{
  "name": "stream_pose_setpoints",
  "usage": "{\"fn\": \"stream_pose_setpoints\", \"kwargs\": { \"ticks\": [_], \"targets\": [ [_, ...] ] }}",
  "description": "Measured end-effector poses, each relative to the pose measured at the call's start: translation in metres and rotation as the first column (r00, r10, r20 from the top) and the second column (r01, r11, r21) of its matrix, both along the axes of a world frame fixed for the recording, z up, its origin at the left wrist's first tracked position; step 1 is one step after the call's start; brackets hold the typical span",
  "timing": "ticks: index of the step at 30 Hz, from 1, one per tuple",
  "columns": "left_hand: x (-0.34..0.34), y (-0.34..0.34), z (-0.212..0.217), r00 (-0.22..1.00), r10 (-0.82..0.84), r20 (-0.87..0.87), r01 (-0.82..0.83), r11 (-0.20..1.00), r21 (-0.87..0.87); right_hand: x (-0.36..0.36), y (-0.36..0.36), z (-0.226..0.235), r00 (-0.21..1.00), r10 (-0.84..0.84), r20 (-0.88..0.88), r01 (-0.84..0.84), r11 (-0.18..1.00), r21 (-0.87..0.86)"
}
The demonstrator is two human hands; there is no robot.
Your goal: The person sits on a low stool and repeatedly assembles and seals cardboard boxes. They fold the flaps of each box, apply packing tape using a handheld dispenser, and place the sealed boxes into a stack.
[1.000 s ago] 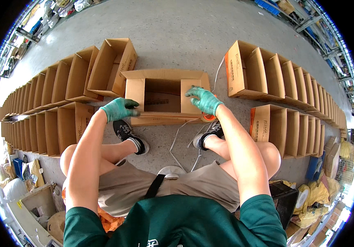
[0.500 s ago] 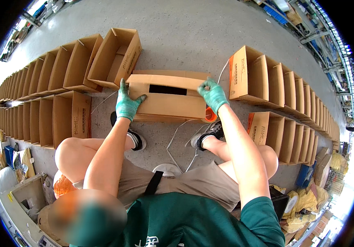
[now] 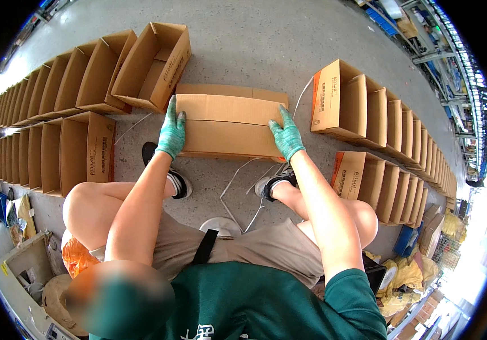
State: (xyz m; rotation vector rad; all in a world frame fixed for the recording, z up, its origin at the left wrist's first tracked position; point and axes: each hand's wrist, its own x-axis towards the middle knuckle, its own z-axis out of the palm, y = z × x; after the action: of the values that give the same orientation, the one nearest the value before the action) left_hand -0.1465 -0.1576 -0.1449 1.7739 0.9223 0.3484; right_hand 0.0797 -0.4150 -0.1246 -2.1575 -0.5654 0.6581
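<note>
A brown cardboard box (image 3: 229,136) rests in front of my feet, its two long top flaps folded inward with their edges meeting in a seam. Another upright cardboard flap or panel (image 3: 232,90) shows behind its far edge. My left hand (image 3: 172,134), in a green glove, grips the left end, fingers along the side and thumb near the top. At the opposite end, my right hand (image 3: 286,136), gloved alike, holds the box with thumb on the flap and fingers around the corner. The box's underside is hidden.
Rows of open cardboard boxes (image 3: 93,68) curve away at left, and more boxes (image 3: 357,102) stand at right. A white cord (image 3: 226,190) lies on the grey floor between my shoes. Metal shelving (image 3: 436,51) stands far right; a bin (image 3: 28,266) sits lower left.
The dark slot between the flaps has closed as they came together. My right hand has gone from the far flap edge to the box's right end. The whole view has shifted slightly.
</note>
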Motion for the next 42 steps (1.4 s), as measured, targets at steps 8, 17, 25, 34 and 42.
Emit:
{"fn": "stream_pose_setpoints", "kwargs": {
  "ticks": [8, 17, 25, 34, 42],
  "targets": [
    [-0.003, -0.001, 0.004, 1.0, 0.024, 0.006, -0.024, 0.998, -0.064, -0.011, -0.007, -0.008, 0.987, 0.04, 0.153, -0.048, 0.998, 0.049],
    [-0.002, -0.005, 0.002, 0.998, 0.051, -0.025, -0.053, 0.995, -0.08, 0.069, -0.066, -0.089, 0.986, 0.16, 0.046, -0.116, 0.858, -0.5],
    [0.003, -0.007, 0.006, 1.0, 0.019, -0.017, -0.019, 1.0, -0.005, 0.035, -0.077, -0.219, 0.939, -0.189, -0.286, 0.094, 0.945, -0.314],
    [-0.004, -0.004, 0.002, 0.997, 0.062, -0.037, -0.062, 0.998, 0.006, 0.106, -0.032, -0.014, 0.936, -0.285, -0.205, 0.351, 0.745, 0.568],
    [0.0, -0.002, -0.01, 0.999, 0.048, -0.008, -0.048, 0.996, 0.076, 0.041, 0.041, 0.102, 0.906, 0.402, -0.13, -0.354, 0.89, 0.286]
  ]
}}
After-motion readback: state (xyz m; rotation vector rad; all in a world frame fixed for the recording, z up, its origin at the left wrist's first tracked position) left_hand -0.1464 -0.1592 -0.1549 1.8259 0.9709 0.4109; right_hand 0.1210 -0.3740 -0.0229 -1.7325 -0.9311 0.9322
